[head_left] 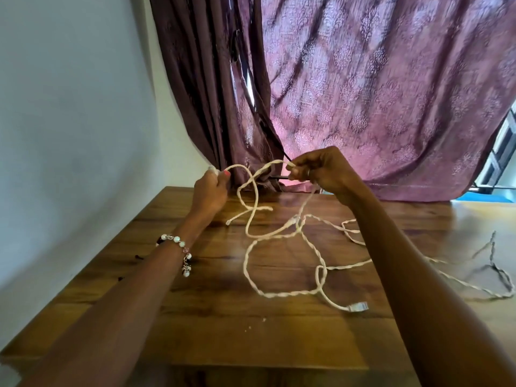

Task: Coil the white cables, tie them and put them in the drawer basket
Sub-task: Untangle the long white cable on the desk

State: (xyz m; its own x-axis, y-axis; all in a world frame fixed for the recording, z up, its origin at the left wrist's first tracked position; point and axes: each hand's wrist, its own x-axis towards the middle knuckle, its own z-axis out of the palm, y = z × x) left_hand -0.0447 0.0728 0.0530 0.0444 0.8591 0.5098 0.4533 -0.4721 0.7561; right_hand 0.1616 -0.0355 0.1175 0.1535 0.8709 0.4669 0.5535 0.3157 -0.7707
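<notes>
Above the table (195, 317), both hands (left (210, 191), right (321, 171)) pinch the white cable (252, 180) between them.

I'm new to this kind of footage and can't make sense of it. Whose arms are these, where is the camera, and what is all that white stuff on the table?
There is no machine here. The one picture comes from a camera worn on a person's head, looking forward and down, so the two arms reaching in are that person's own. The left hand, with a beaded bracelet on its wrist, and the right hand each pinch a part of a white cable, holding it up above a wooden table. The rest of the white cabling lies in loose, tangled loops on the table, with a plug end near the front. A purple curtain hangs behind. No drawer basket is in view.
</notes>
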